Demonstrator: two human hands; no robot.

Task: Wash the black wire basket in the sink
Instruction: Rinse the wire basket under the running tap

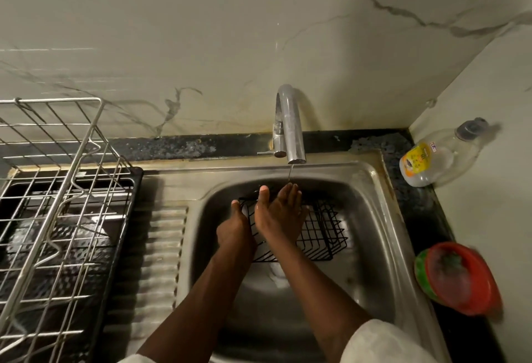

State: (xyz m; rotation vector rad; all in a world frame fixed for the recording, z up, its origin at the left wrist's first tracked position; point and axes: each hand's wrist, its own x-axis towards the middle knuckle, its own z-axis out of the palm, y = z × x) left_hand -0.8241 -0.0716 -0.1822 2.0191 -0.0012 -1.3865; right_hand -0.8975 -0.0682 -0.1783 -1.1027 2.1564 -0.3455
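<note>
The black wire basket (319, 233) lies in the steel sink (383, 218), under the chrome tap (289, 129). A thin stream of water (290, 174) falls from the spout. My left hand (234, 227) grips the basket's left edge, thumb pointing up along the wire. My right hand (280, 215) is stretched out flat over the basket, fingers straight and reaching into the stream. The hands hide the basket's left part.
A steel wire dish rack (57, 190) stands on the draining board at the left over a black tray. A clear plastic bottle (437, 158) sits in the right corner. Red and green bowls (457, 279) are stacked on the dark counter at the right.
</note>
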